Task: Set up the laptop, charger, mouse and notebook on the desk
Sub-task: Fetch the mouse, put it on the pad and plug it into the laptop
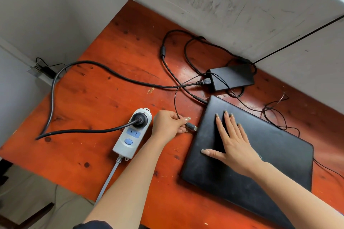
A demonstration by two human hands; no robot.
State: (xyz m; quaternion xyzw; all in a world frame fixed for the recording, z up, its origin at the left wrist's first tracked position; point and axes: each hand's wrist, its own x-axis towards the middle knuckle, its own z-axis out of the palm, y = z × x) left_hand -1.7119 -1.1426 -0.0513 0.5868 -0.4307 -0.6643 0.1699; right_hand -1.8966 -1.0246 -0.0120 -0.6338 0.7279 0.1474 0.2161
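A closed black laptop lies on the red-orange wooden desk. My right hand rests flat on its lid with fingers spread. My left hand pinches a thin black cable's USB plug, whose metal tip sits just short of the laptop's left edge. The black charger brick lies behind the laptop, and its thin lead's barrel plug reaches the laptop's back left corner. No mouse or notebook is in view.
A white power strip lies left of my left hand with a thick black plug in it. That thick cord loops across the desk's left side to the charger. Thin wires tangle behind the laptop. Grey walls border the desk.
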